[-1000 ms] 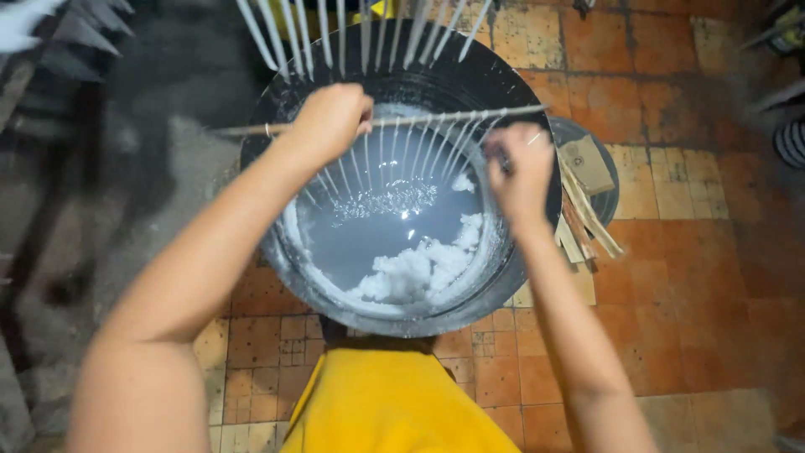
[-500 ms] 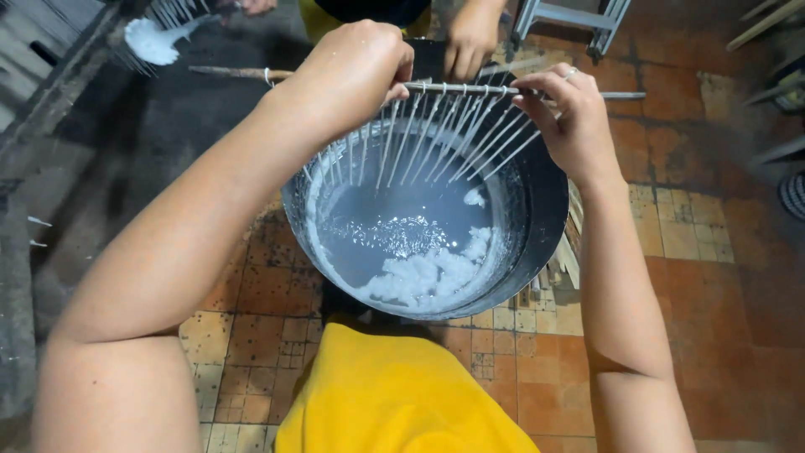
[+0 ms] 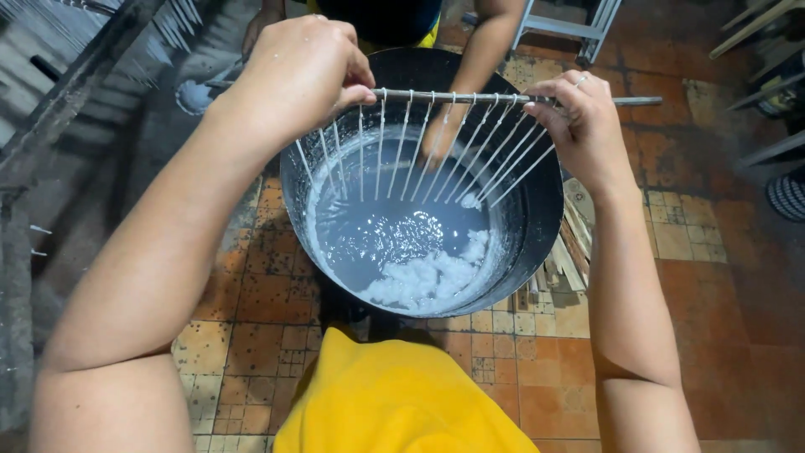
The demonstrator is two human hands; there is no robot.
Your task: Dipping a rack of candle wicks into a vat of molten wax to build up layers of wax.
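My left hand (image 3: 303, 65) and my right hand (image 3: 580, 124) each grip one end of a thin horizontal rod (image 3: 457, 97). Several thin white-coated strands (image 3: 411, 151) hang from the rod and slant down over a large dark metal pot (image 3: 537, 226). The pot holds pale bluish-white liquid (image 3: 394, 235) with white lumps (image 3: 423, 278) floating at its near side. The rod is held level above the pot's far half.
Another person's arm and hand (image 3: 470, 84) reach down at the pot's far rim. A rack of more white strands (image 3: 126, 33) stands at the upper left. Wooden sticks (image 3: 570, 252) lie right of the pot on the orange tiled floor (image 3: 251, 302). A metal frame (image 3: 562, 25) stands behind.
The rod and its hanging strands have been lifted higher and nearer to the camera over the pot. Both hands keep their hold.
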